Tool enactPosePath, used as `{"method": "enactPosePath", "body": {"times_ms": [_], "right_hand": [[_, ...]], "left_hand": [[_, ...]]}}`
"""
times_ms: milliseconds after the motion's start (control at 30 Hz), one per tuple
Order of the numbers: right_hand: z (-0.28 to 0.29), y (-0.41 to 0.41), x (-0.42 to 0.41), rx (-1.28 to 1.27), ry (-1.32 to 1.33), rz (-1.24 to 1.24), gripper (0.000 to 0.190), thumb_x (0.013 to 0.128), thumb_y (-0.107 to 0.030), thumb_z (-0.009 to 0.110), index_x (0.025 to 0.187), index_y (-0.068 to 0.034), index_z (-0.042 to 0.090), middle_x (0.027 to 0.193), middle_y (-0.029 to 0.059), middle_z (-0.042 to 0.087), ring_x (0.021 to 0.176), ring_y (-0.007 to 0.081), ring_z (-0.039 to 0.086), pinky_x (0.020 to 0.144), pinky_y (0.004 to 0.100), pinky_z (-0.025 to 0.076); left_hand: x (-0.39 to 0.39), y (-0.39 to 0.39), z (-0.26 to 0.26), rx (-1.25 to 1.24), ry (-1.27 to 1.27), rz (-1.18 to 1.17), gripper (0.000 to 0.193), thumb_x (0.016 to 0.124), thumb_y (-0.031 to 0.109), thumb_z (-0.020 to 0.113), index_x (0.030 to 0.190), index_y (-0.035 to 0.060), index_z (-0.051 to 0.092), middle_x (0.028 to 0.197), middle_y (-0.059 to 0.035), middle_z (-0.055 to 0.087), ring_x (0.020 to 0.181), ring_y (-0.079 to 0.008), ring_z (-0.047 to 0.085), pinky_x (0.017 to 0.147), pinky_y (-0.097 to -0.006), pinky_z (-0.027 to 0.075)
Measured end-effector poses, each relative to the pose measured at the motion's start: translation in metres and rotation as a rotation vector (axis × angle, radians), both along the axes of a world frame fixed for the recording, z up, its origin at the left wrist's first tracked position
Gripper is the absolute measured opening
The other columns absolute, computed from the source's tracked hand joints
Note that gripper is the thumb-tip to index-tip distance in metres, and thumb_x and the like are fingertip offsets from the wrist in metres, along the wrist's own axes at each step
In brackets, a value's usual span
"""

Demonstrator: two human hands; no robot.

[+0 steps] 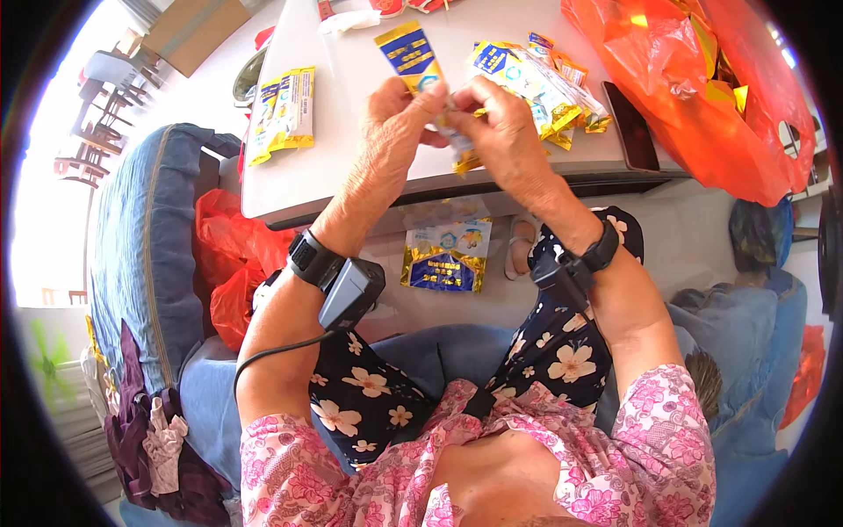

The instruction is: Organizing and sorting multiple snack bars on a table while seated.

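Note:
Above the white table (pixel 342 158) both hands hold a long plastic packet (pixel 411 56) in gold, blue and white. My left hand (pixel 398 118) pinches it around the middle, thumb on top. The fingers of my right hand (pixel 490 122) grip its lower part, and its gold end shows below them. How the packet is folded under the fingers is hidden. To the right of my right hand lies a loose pile of similar packets (pixel 527 79). A few more packets (pixel 284 112), laid side by side, rest near the table's left edge.
A red plastic bag (pixel 665 85) with gold packaging inside stands at the table's right. Beside it lies a dark smartphone (pixel 630 125). A printed bag (pixel 448 253) is below the table edge, between the knees. Another red bag (pixel 230 263) sits on the left.

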State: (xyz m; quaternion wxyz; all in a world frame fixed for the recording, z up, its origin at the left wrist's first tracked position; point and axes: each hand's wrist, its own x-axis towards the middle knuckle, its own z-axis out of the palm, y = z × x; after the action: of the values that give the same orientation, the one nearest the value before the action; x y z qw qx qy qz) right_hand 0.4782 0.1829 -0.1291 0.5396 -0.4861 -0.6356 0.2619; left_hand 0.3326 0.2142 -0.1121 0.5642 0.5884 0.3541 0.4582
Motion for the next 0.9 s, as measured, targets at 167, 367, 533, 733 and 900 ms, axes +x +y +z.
{"method": "enactPosePath", "body": {"times_ms": [167,367,533,733,900], "right_hand": [[0.008,0.005,0.016,0.171,-0.202,-0.046,0.019,0.078,-0.016,0.067,0.088,-0.001,0.059,0.084,0.0146,0.059,0.077,0.0264,0.060,0.068,0.0347,0.047],[0.001,0.014,0.084,0.321,-0.969,-0.567,0.019,0.078,-0.013,0.059,0.092,0.000,0.060,0.091,0.0146,0.059,0.086,0.0325,0.056,0.078,0.0400,0.045],[0.002,0.016,0.088,0.208,-0.997,-0.598,0.014,0.076,-0.011,0.058,0.087,-0.002,0.061,0.085,0.0139,0.059,0.082,0.0301,0.056,0.072,0.0418,0.046],[0.007,0.007,0.031,0.063,-0.220,-0.132,0.017,0.074,-0.013,0.066,0.084,0.000,0.061,0.081,0.0143,0.058,0.079,0.0281,0.057,0.069,0.0374,0.046],[0.019,-0.003,0.008,0.070,-0.221,0.064,0.031,0.074,-0.026,0.071,0.087,0.001,0.063,0.082,0.0154,0.059,0.074,0.0295,0.059,0.068,0.0354,0.047]], "left_hand": [[-0.023,0.022,-0.003,-0.033,0.183,0.221,0.022,0.085,0.023,0.062,0.086,0.0004,0.060,0.068,-0.0038,0.062,0.052,-0.0088,0.055,0.042,-0.0182,0.040],[-0.073,0.055,0.009,0.400,1.074,0.726,0.031,0.081,0.023,0.059,0.092,-0.0052,0.057,0.076,-0.0198,0.062,0.070,-0.0332,0.062,0.068,-0.0441,0.048],[-0.062,0.046,0.000,0.840,1.385,0.945,0.037,0.082,0.027,0.058,0.097,-0.0070,0.058,0.087,-0.0206,0.062,0.083,-0.0393,0.060,0.078,-0.0437,0.047],[0.003,-0.004,0.005,-0.111,0.030,-0.047,0.036,0.088,0.029,0.058,0.094,-0.0066,0.057,0.085,-0.0117,0.062,0.081,-0.0199,0.062,0.066,-0.0284,0.052],[-0.012,0.011,0.001,-0.205,0.004,0.146,0.020,0.083,0.017,0.061,0.084,-0.0026,0.059,0.072,-0.0072,0.060,0.059,-0.0118,0.058,0.052,-0.0227,0.048]]}}
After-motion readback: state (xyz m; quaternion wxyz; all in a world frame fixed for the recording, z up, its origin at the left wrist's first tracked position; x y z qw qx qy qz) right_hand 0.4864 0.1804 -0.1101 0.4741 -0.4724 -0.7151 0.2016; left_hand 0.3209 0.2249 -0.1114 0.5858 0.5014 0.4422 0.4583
